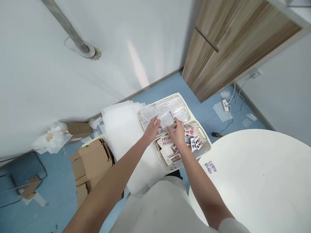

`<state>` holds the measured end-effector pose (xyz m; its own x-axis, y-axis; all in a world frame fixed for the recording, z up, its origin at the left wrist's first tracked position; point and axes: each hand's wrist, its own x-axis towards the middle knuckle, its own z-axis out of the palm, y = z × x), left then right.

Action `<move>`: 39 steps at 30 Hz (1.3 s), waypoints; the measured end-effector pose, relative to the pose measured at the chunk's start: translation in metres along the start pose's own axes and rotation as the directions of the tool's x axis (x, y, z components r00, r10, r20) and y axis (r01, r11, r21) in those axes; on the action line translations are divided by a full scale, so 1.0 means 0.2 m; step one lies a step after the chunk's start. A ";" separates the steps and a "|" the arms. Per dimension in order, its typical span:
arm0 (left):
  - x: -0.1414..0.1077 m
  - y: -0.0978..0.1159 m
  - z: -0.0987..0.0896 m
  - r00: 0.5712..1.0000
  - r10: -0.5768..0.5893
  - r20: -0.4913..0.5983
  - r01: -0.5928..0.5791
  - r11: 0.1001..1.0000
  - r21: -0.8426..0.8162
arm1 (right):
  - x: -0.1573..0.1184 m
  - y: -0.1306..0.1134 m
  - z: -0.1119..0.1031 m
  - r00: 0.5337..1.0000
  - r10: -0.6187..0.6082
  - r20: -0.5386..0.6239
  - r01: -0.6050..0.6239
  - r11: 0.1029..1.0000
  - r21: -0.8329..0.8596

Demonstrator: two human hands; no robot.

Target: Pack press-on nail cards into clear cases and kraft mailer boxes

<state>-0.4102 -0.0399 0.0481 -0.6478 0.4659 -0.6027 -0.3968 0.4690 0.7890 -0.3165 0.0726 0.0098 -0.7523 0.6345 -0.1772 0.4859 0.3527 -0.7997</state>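
Note:
A cream plastic basket [182, 97] holds several clear, film-wrapped plastic boxes. One clear plastic box [166, 119] lies at its near side, between my two hands. At the left corner of that box is my left hand [152, 130], fingers bent and apart. My right hand [178, 132] is at its right corner, thumb and fingers spread. Whether the fingertips press on the box is not clear. Beneath my right wrist, a second cream basket [207, 146] contains several cards of press-on nails [175, 158], partly covered by my hand and forearm.
White foam sheets [121, 129] are stacked under and left of the baskets. A round white table [257, 174] stands at right, with one nail set [210, 167] near its edge. Flattened cardboard [94, 158] lies left. A power strip [225, 105] with cables is on the floor by a wooden cabinet [218, 35].

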 end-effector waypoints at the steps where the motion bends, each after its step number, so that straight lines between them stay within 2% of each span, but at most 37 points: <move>1: 0.02 0.00 0.00 1.000 -0.013 -0.005 0.013 1.000 0.006 | 0.01 0.00 0.01 1.000 0.016 0.001 -0.016 1.000 -0.017; 6: 0.07 -0.02 0.00 1.000 -0.026 0.014 0.025 0.999 0.027 | 0.01 0.03 0.06 0.999 0.043 0.005 -0.042 0.999 -0.031; 11: 0.06 -0.01 -0.01 1.000 0.006 0.023 -0.007 1.000 0.024 | 0.01 0.04 0.07 0.999 0.044 -0.003 -0.044 0.999 0.008; 16: -0.01 0.01 -0.01 0.994 0.102 0.034 -0.103 0.994 0.024 | -0.01 0.02 0.04 0.998 0.014 -0.058 -0.011 0.999 0.049; 20: -0.11 0.04 0.01 0.975 0.212 0.069 -0.215 0.976 0.036 | -0.10 -0.03 -0.03 0.987 -0.029 -0.158 0.043 0.996 0.083; 25: -0.33 0.01 0.03 0.944 0.328 0.045 -0.329 0.944 0.024 | -0.37 -0.09 -0.12 0.975 -0.029 -0.221 0.075 0.976 0.206; 30: -0.60 -0.15 0.00 0.915 0.403 -0.012 -0.401 0.913 0.071 | -0.75 -0.09 -0.12 0.975 0.042 -0.218 0.058 0.900 0.432; 35: -0.82 -0.37 -0.03 0.884 0.464 0.057 -0.467 0.871 0.156 | -1.14 -0.04 -0.07 0.962 0.074 -0.262 0.086 0.831 0.549; 39: -0.96 -0.48 0.03 0.865 0.470 0.175 -0.492 0.864 0.110 | -1.42 -0.01 -0.09 0.937 0.165 -0.309 0.083 0.752 0.654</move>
<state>-0.2438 -0.1706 0.0874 -0.6336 0.7546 -0.1710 0.0478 0.2587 0.9648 -0.0956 -0.0968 0.0720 -0.4869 0.8651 -0.1209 0.0115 -0.1320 -0.9912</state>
